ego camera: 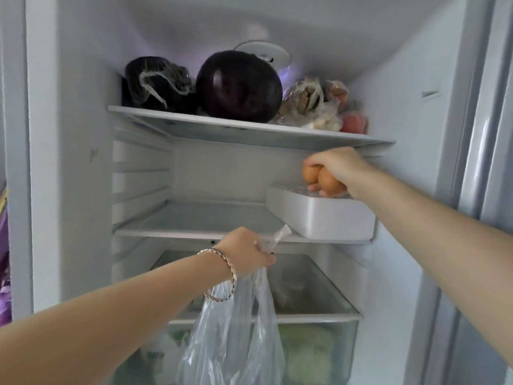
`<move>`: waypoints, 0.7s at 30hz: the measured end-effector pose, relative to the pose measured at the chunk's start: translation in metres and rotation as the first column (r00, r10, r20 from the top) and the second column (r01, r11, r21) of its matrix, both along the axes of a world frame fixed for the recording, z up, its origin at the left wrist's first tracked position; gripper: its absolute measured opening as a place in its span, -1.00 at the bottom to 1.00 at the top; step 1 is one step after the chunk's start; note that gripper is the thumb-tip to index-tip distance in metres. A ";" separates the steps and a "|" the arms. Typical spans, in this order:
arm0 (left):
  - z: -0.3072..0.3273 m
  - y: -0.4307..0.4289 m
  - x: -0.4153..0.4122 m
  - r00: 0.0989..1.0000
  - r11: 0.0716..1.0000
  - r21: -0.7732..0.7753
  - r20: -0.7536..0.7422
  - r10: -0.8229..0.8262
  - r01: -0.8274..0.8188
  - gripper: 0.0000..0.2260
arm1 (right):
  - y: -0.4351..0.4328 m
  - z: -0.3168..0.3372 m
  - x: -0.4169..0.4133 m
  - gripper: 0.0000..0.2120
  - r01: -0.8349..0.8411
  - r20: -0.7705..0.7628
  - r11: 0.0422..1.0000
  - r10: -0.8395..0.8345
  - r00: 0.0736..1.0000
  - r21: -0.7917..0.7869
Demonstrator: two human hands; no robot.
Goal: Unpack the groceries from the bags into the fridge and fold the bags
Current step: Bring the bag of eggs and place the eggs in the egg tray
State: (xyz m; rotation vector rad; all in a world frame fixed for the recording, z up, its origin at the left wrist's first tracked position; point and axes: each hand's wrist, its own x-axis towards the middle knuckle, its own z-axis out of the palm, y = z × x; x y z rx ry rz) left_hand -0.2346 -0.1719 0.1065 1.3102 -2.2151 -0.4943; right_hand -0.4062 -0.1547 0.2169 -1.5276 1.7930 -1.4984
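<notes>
Two brown eggs (pixel 322 180) sit gripped in the curled fingers of the right hand (pixel 342 166). They are just over the white plastic tray (pixel 319 218) at the right end of the middle glass shelf (pixel 180 220) in the open white fridge (pixel 83 134). The left hand (pixel 245 252) is clenched round the twisted handles of a thin clear plastic bag (pixel 236 334), which hangs before the lower clear drawer (pixel 319 345). A round dark purple aubergine (pixel 238 86) lies on the top shelf (pixel 249 129).

Both arms extended forward. Left hand (pixel 245 252) fisted, knuckles up, gripping the bag (pixel 230 343) by its handles; forearm rises from lower left. Right hand (pixel 337 168) higher, palm down, fingers curled around two eggs (pixel 330 183); forearm enters from right.
</notes>
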 end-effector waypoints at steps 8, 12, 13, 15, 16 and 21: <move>0.027 -0.002 -0.004 0.999 0.999 -0.033 0.027 -0.034 0.035 -0.81 | -0.053 0.019 -0.009 -0.85 0.075 -0.261 0.981 -0.026 0.965 0.178; 0.031 -0.008 -0.004 1.000 1.000 -0.011 -0.003 -0.024 0.024 -0.73 | -0.081 0.015 -0.010 -0.84 0.025 -0.315 0.969 0.055 0.947 0.246; 0.033 -0.009 -0.005 1.000 1.000 -0.003 -0.009 -0.023 0.023 -0.76 | -0.089 0.015 -0.012 -0.85 0.037 -0.352 0.969 0.053 0.935 0.244; 0.034 -0.010 -0.007 1.000 1.000 0.006 -0.016 -0.025 0.025 -0.82 | -0.100 0.016 -0.013 -0.85 0.081 -0.441 0.969 0.031 0.897 0.234; 0.035 -0.011 -0.008 0.999 1.000 0.006 -0.015 -0.029 0.029 -0.82 | -0.105 0.016 -0.013 -0.84 0.094 -0.465 0.966 0.029 0.885 0.240; 0.036 -0.016 -0.011 1.000 1.000 0.013 -0.003 -0.027 0.027 -0.77 | -0.131 0.011 -0.019 -0.91 0.135 -0.512 0.951 0.028 0.858 0.279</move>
